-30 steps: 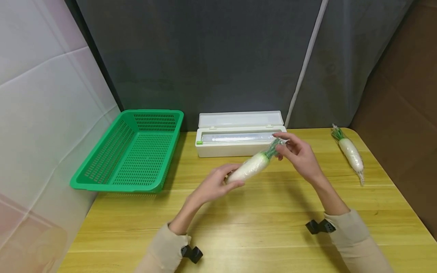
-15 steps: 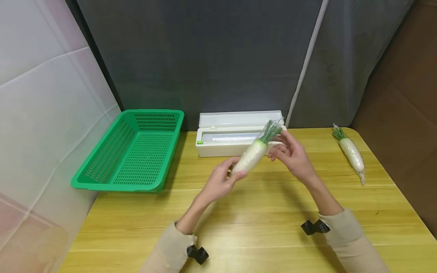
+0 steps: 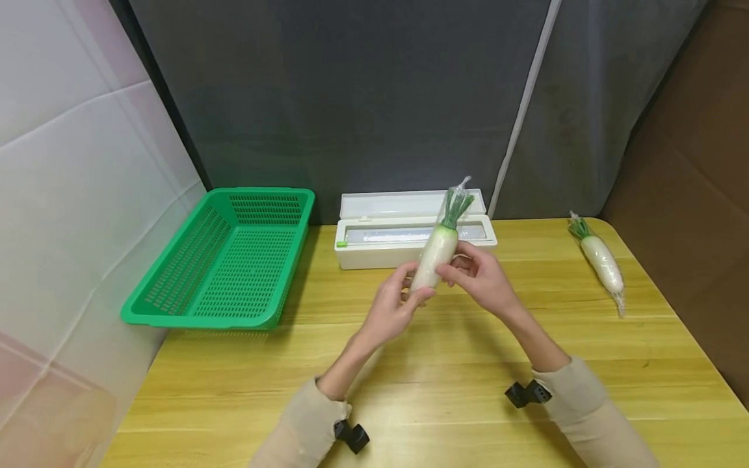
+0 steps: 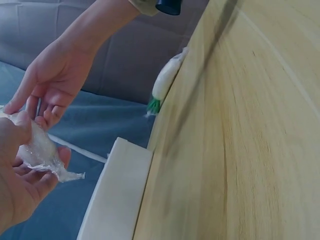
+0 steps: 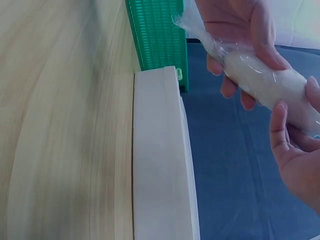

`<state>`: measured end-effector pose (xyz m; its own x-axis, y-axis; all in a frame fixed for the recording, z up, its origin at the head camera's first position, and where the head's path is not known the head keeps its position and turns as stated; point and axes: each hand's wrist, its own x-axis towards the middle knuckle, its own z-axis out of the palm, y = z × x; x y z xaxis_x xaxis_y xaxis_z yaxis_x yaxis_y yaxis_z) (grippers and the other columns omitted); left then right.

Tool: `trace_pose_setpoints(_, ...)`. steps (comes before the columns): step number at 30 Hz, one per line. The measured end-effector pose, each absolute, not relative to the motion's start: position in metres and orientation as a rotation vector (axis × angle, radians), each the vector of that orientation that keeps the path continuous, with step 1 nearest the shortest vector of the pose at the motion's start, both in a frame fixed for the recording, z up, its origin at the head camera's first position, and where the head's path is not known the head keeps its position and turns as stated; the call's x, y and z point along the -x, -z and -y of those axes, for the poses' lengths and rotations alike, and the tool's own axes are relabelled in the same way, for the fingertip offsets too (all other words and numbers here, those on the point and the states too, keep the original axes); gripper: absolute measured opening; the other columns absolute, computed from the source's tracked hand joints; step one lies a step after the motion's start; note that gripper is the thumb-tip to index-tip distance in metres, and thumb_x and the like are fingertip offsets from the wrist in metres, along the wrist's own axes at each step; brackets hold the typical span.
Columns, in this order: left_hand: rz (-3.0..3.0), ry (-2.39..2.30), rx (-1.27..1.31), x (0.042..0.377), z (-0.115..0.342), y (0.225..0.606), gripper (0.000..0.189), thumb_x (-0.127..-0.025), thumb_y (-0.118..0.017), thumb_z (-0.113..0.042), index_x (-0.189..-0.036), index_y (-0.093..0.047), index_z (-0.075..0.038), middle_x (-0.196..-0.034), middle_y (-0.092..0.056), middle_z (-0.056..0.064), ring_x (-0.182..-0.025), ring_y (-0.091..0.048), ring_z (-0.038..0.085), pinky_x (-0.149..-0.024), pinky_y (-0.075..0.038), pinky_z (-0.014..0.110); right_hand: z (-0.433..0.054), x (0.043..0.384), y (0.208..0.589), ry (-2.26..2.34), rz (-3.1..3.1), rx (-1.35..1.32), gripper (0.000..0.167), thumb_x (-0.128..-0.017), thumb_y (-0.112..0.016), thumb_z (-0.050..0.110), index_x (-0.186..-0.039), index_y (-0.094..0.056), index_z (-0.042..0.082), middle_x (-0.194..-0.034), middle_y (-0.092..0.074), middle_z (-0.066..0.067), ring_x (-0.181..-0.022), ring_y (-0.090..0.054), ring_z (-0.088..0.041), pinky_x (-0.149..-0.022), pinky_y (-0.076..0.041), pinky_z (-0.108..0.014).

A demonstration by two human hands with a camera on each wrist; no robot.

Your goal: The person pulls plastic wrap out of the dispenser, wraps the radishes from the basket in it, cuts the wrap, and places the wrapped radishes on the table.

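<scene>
A white radish (image 3: 435, 255) with green stem ends, wrapped in clear plastic film, is held tilted above the table, its leafy end up and away. My left hand (image 3: 393, 305) grips its lower end, thumb on the near side and fingers behind. With thumb and fingers, my right hand (image 3: 481, 278) pinches the radish's right side near the middle. In the right wrist view, the film on the radish (image 5: 270, 82) trails off in a twisted tail past the left hand (image 5: 240, 30). A second wrapped radish (image 3: 603, 265) lies at the table's right.
Behind the hands stands a white cling film box (image 3: 374, 257), its lid raised and a film roll inside. A green perforated basket (image 3: 269, 318) sits at the left. The wooden table (image 3: 468, 403) meets a dark curtain (image 3: 351, 97) at the back.
The radish has swung more upright, its leafy end rising. My right hand has left the stems and moved down onto the radish's body; my left hand has shifted slightly right.
</scene>
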<state>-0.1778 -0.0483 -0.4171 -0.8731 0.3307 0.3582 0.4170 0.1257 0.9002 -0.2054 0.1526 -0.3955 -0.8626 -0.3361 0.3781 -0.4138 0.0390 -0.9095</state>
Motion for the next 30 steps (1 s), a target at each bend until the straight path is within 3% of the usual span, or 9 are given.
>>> trace_pose_setpoints(5,2.306,1.894,0.783,0.1795,0.0460,0.4191,0.044,-0.098,-0.064,-0.010,-0.137,-0.048,0.004,-0.120,-0.060,0.022,-0.098,-0.067,0.032,-0.077,-0.059,0.049,-0.1510,0.2070,0.3961,-1.942,2.234,-0.770,0.032,-0.094,-0.069,0.001,-0.122,-0.059,-0.010,-0.093,-0.065,-0.013,-0.073,-0.065,-0.021,-0.064,-0.056,-0.028)
trace_pose_setpoints(9,2.319,1.905,0.808,0.1806,0.0450,0.4198,0.044,-0.100,-0.062,-0.012,-0.139,-0.048,0.002,-0.122,-0.060,0.021,-0.099,-0.067,0.031,-0.078,-0.060,0.042,-0.1521,0.2063,0.3948,-1.921,2.239,-0.752,0.035,-0.093,-0.070,0.002,-0.124,-0.058,-0.009,-0.095,-0.066,-0.014,-0.074,-0.066,-0.022,-0.064,-0.057,-0.027)
trace_pose_setpoints(14,2.349,1.858,0.827,0.1825,0.0433,0.4201,0.043,-0.102,-0.059,-0.015,-0.141,-0.049,0.001,-0.115,-0.063,0.018,-0.092,-0.065,0.028,-0.073,-0.059,0.031,-0.1523,0.2069,0.3936,-1.919,2.188,-0.752,0.035,-0.091,-0.070,-0.004,-0.123,-0.057,-0.011,-0.089,-0.066,-0.012,-0.068,-0.063,-0.019,-0.060,-0.055,-0.024)
trace_pose_setpoints(21,2.357,1.805,0.851,0.1845,0.0414,0.4193,0.043,-0.105,-0.056,-0.020,-0.144,-0.049,-0.004,-0.109,-0.062,0.012,-0.084,-0.062,0.017,-0.070,-0.059,0.031,-0.1528,0.2081,0.3908,-1.912,2.147,-0.740,0.034,-0.090,-0.070,-0.006,-0.120,-0.058,-0.012,-0.081,-0.067,-0.006,-0.064,-0.060,-0.013,-0.056,-0.052,-0.021)
trace_pose_setpoints(25,2.346,1.790,0.862,0.1856,0.0416,0.4213,0.044,-0.106,-0.054,-0.020,-0.148,-0.047,-0.007,-0.113,-0.062,0.013,-0.089,-0.063,0.020,-0.072,-0.059,0.032,-0.1537,0.2093,0.3907,-1.906,2.139,-0.737,0.034,-0.089,-0.069,-0.007,-0.121,-0.057,-0.013,-0.080,-0.067,-0.006,-0.063,-0.059,-0.011,-0.055,-0.051,-0.021)
trace_pose_setpoints(30,2.337,1.734,0.849,0.1865,0.0440,0.4252,0.043,-0.106,-0.054,-0.016,-0.147,-0.048,-0.004,-0.122,-0.064,0.014,-0.104,-0.063,0.023,-0.086,-0.055,0.040,-0.1562,0.2110,0.3900,-1.917,2.107,-0.705,0.034,-0.089,-0.069,-0.007,-0.120,-0.057,-0.014,-0.081,-0.067,-0.004,-0.065,-0.060,-0.008,-0.056,-0.051,-0.020)
